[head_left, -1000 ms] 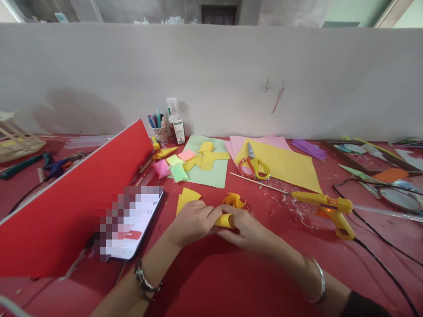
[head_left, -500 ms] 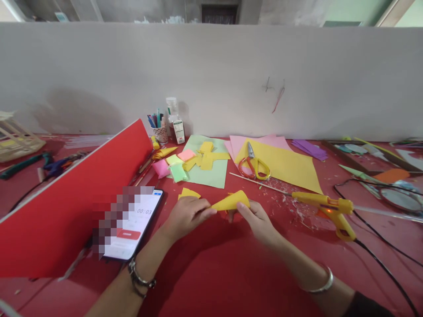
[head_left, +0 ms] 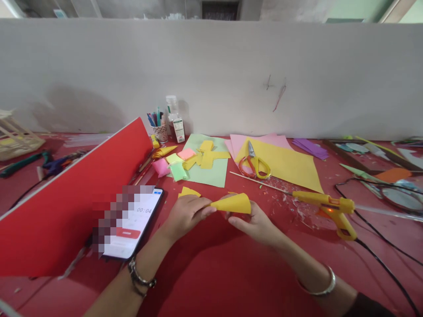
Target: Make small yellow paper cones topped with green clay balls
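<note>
A yellow paper cone [head_left: 233,204] lies on its side between my two hands, just above the red table [head_left: 214,273]. My left hand [head_left: 187,214] pinches its pointed left tip with closed fingers. My right hand [head_left: 254,222] cups the wide right end, fingers curled round it. A loose yellow paper piece [head_left: 188,192] lies just behind my left hand. Part of another orange-yellow curled piece is hidden behind the cone.
A phone [head_left: 132,224] leans on a red board [head_left: 76,198] at the left. A yellow glue gun [head_left: 330,209] with its black cable lies right. Scissors [head_left: 253,163] rest on yellow and pink sheets [head_left: 287,165]. Coloured paper scraps [head_left: 188,160], a pen cup [head_left: 160,130] and a bottle [head_left: 174,119] stand behind.
The yellow paper went from a small roll pressed between both hands to a longer cone held out sideways. My hands moved apart, the right one shifting right.
</note>
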Demonstrator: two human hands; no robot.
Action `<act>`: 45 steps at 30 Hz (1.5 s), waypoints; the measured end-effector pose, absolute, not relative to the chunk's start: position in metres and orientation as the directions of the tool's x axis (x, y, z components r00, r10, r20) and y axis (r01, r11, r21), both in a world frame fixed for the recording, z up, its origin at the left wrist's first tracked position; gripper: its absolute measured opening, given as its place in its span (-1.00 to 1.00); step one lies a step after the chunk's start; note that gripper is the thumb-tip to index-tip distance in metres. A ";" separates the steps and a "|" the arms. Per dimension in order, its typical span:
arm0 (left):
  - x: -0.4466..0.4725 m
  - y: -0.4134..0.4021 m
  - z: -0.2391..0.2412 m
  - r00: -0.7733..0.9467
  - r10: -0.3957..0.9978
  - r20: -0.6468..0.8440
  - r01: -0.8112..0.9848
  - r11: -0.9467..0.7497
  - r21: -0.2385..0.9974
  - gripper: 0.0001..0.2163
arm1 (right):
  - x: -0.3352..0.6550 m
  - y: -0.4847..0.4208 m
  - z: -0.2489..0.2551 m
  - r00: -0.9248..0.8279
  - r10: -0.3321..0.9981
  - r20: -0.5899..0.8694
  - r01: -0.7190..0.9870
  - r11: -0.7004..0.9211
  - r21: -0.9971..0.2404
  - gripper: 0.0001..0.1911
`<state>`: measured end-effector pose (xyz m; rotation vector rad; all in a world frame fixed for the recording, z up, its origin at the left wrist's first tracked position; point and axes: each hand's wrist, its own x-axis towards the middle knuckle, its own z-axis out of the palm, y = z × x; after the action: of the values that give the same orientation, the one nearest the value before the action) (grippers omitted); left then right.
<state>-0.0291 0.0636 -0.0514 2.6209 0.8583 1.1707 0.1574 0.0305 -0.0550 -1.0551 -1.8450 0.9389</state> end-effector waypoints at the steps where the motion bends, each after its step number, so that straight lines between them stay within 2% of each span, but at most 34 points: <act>1: -0.029 0.063 -0.051 0.523 0.578 0.626 0.412 -0.815 0.409 -0.58 | 0.159 0.031 -0.054 -0.383 0.891 0.244 0.342 0.383 -0.858 -0.90; 3: -0.029 0.063 -0.051 0.475 0.655 0.588 0.334 -0.752 0.569 -0.62 | 0.160 0.030 -0.053 -0.467 0.869 0.164 0.379 0.365 -0.850 -0.88; 6: -0.028 0.063 -0.053 0.329 0.818 0.471 0.173 -0.543 0.822 -0.73 | 0.159 0.028 -0.053 -0.539 0.841 0.052 0.406 0.314 -0.858 -0.75; 8: -0.026 0.064 -0.054 0.238 0.898 0.370 0.046 -0.391 0.919 -0.74 | 0.156 0.026 -0.054 -0.529 0.848 0.037 0.422 0.301 -0.855 -0.76; 10: -0.023 0.065 -0.055 0.210 0.935 0.285 -0.076 -0.275 0.958 -0.72 | 0.153 0.024 -0.055 -0.510 0.858 0.058 0.413 0.304 -0.858 -0.79; 14: -0.017 0.064 -0.057 0.265 0.951 0.160 -0.244 -0.095 0.965 -0.72 | 0.149 0.022 -0.057 -0.503 0.855 0.122 0.354 0.333 -0.874 -0.82; 20: -0.010 0.061 -0.058 0.254 0.966 0.043 -0.323 0.043 0.946 -0.78 | 0.149 0.023 -0.059 -0.464 0.858 0.219 0.358 0.407 -0.840 -0.89; 29: -0.009 0.062 -0.062 0.161 0.985 0.062 -0.335 -0.004 0.942 -0.75 | 0.146 0.023 -0.065 -0.454 0.863 0.223 0.326 0.394 -0.859 -0.83; 33: -0.009 0.062 -0.064 0.113 0.991 0.076 -0.331 -0.034 0.943 -0.73 | 0.146 0.023 -0.064 -0.418 0.871 0.258 0.299 0.400 -0.866 -0.62; 37: -0.007 0.060 -0.065 0.063 0.994 0.091 -0.319 -0.066 0.945 -0.75 | 0.146 0.023 -0.062 -0.388 0.886 0.255 0.320 0.389 -0.864 -0.56; 45: -0.008 0.060 -0.058 0.040 0.992 0.119 -0.201 -0.109 0.974 -0.80 | 0.146 0.023 -0.058 -0.329 0.909 0.254 0.300 0.356 -0.885 -0.50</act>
<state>-0.0080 0.0600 -0.0579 1.1656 0.9665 1.3417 0.1456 0.0226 -0.0581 -1.0625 -1.8235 0.9663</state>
